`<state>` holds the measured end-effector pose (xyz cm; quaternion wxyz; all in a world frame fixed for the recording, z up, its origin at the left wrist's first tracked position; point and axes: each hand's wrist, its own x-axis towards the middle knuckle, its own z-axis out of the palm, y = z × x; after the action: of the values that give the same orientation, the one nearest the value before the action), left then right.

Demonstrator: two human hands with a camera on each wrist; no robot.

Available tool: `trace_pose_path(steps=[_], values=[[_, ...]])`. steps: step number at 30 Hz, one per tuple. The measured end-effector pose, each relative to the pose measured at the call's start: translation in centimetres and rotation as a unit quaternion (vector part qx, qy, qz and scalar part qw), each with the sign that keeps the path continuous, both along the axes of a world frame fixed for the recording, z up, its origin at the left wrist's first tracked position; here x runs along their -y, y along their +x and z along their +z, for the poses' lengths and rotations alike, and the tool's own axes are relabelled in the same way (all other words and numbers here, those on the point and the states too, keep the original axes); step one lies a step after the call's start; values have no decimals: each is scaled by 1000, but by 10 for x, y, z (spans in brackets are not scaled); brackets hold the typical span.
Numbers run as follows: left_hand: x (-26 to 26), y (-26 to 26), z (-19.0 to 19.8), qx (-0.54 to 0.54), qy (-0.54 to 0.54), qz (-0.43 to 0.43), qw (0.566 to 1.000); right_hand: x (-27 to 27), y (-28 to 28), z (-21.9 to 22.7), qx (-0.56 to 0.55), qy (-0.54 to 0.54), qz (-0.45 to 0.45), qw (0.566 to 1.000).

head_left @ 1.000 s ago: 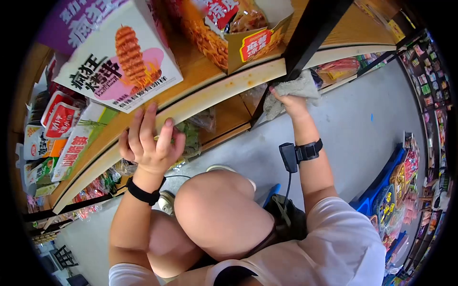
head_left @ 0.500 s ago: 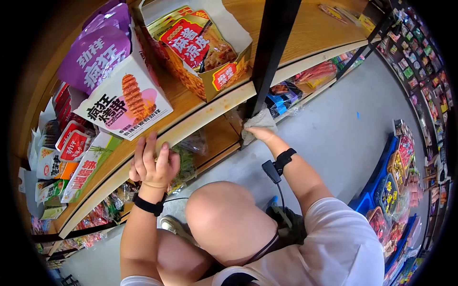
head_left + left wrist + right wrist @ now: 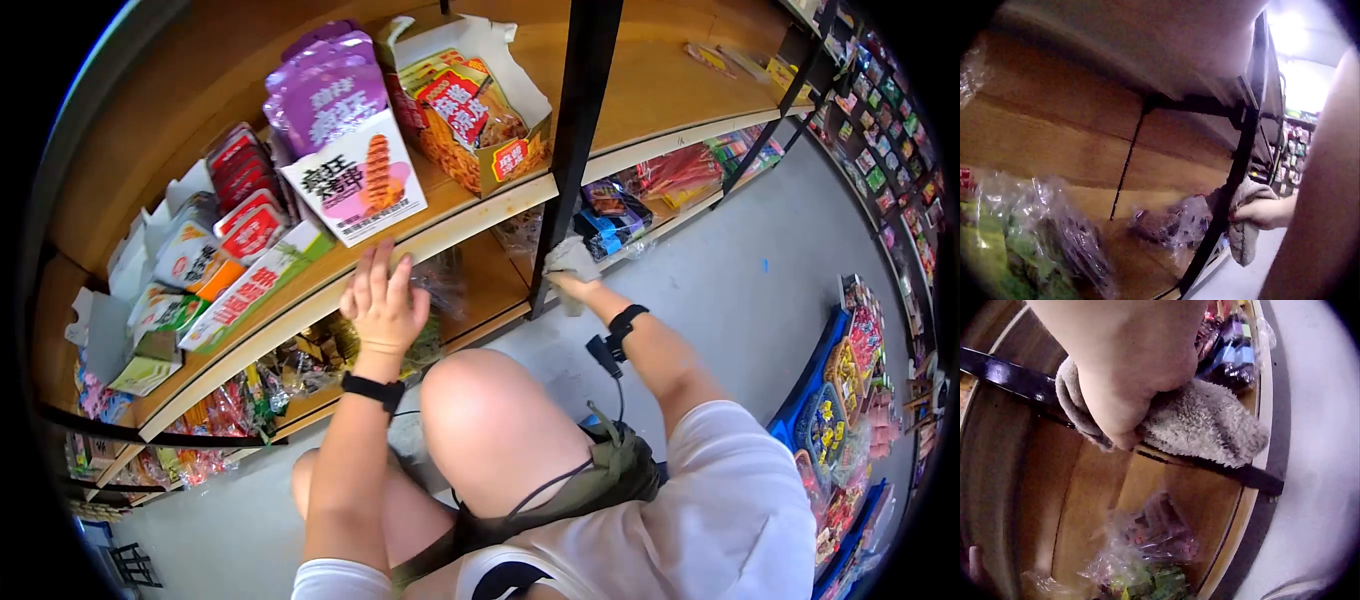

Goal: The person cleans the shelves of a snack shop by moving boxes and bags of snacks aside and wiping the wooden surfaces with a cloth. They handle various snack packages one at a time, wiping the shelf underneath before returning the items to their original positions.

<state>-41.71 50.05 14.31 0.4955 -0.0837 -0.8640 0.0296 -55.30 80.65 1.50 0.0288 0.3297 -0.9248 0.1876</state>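
A fluffy grey cloth [image 3: 1204,428] is wrapped against the black shelf post [image 3: 590,100], just below the level of the upper shelf. My right hand [image 3: 577,285] grips it, thumb on the near side, and in the right wrist view the cloth bulges out past the palm. At the pale front edge [image 3: 480,222] of the upper shelf, my left hand [image 3: 382,305] rests with its fingers loosely extended, holding nothing. Right above those fingertips stands a white and pink snack box [image 3: 370,185] with purple packets in it.
An open carton of noodle packets [image 3: 470,110] stands beside the post. More snack boxes [image 3: 250,285] line the shelf at left. Plastic-wrapped goods [image 3: 1041,244] lie on the lower shelf. Blue bins of sweets [image 3: 815,410] stand on the floor at right.
The right hand and cloth have slid down the post, away from the upper shelf's edge. The left hand stays at that edge. The head view has shifted, showing more of the shelf.
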Motion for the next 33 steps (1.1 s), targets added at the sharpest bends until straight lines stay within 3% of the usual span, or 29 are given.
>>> trace_pose_path(steps=[2,4,6,7,8,10,12,14,16,17,20,21,22,24,25,26,28,30,32,33], values=[[-11,7,8,19,56,-1,998,-14,13,39,-241,-63,14,968],[-10,11,11,40,68,-13,997,-34,-8,60,-208,-171,-60,961],[-6,19,19,67,66,-29,995,-54,-3,136,-303,-273,44,912],[-5,21,23,81,64,-39,994,-61,-1,156,-256,-270,-48,927],[-3,21,25,83,59,-39,994,-60,2,181,-225,-366,-6,903],[-1,23,22,92,49,-35,994,-74,1,230,53,-413,-121,901],[-4,23,21,93,60,-28,993,-83,-6,292,-21,-280,-167,945],[-8,24,19,96,70,-14,993,-90,-10,356,-46,-220,-89,970],[-12,25,18,120,74,-3,990,-79,5,417,0,-76,-107,991],[-12,26,19,130,74,6,989,-79,-4,423,-102,-120,27,987],[-11,31,23,135,83,4,987,-28,-11,415,-43,-239,-6,970],[-12,34,26,145,91,-2,985,-8,-9,408,3,-320,34,947],[-11,39,29,160,94,-11,983,14,16,414,94,-334,45,937],[-7,45,43,187,90,-37,978,28,5,404,153,-558,57,814],[-4,50,50,195,79,-56,976,22,9,405,184,-581,70,789],[-1,61,61,193,87,-88,973,16,9,408,209,-568,72,793],[15,87,63,236,203,-163,936,10,7,417,259,-535,81,800],[37,107,52,152,250,-153,944,20,2,430,180,-510,83,837],[48,101,59,57,338,-80,936,30,-20,435,93,-499,73,859],[53,100,66,13,316,-57,947,35,-30,433,-14,-495,104,862]])
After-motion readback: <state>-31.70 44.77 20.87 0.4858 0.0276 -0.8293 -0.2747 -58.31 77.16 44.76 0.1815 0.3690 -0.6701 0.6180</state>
